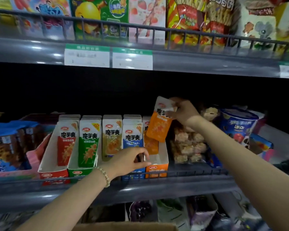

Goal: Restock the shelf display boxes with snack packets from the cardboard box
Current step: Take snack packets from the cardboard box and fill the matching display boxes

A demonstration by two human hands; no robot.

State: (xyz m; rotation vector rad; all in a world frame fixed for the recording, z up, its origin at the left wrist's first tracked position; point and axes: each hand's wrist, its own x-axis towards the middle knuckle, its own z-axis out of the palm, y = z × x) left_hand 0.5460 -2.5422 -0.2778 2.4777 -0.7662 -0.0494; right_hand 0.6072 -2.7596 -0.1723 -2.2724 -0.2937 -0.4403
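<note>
hands: kept apart, the left low at the box fronts, the right higher and further back, clamped on a packet.
cardboard box [125, 227]: only its top edge is seen, at the bottom of the view; its contents are hidden.
left hand [132, 161]: fingers are curled at the front rims where the blue box [133, 175] meets the orange box [157, 170]; whether a rim is truly gripped cannot be told.
orange box: stood behind the rail [190, 173], largely unfilled, with a rear packet [150, 145] upright at its back.
packet [158, 125]: orange, hung tilted over the back of the orange box, partly covering the rear packet.
right hand [182, 112]: the packet's white top edge is pinched between thumb and fingers.
risk, tilt: if lowered as it hangs, the packet could be caught on the rear packet or the side wall and be left crooked.
risk, slump: with so much free room in front, both packets could be tipped forward and laid flat once released.
risk, box: if the front is not steadied, the light box could be pushed back or skewed.
risk, neighbour: the bag [187, 144] just right of the box could be nudged by the right forearm.
</note>
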